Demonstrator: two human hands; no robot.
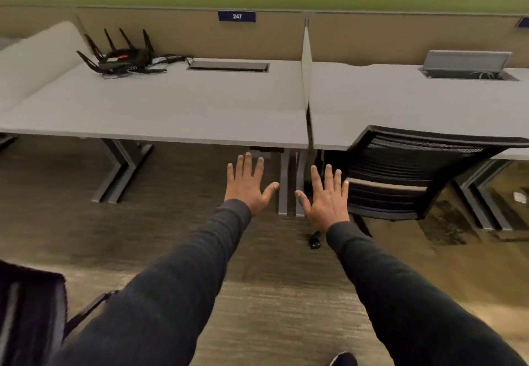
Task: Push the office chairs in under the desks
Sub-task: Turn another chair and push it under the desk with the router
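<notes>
Two grey desks stand side by side against a beige partition: the left desk [160,102] and the right desk [400,99]. A black mesh-backed office chair [406,171] sits tucked against the right desk's front edge, its backrest upright. My right hand [326,196] is open with fingers spread, just left of that backrest and apart from it. Further left, my left hand [249,185] hovers open, palm down, in front of the left desk. At the bottom left corner, part of another black chair [31,314] shows away from the desks.
A black router with antennas [120,56] and cables lies at the back of the left desk. Each desk has a cable hatch; the right hatch [466,65] is lifted open. A thin divider [306,59] separates the desks. Metal desk legs [120,171] stand on carpet. A label reads 247.
</notes>
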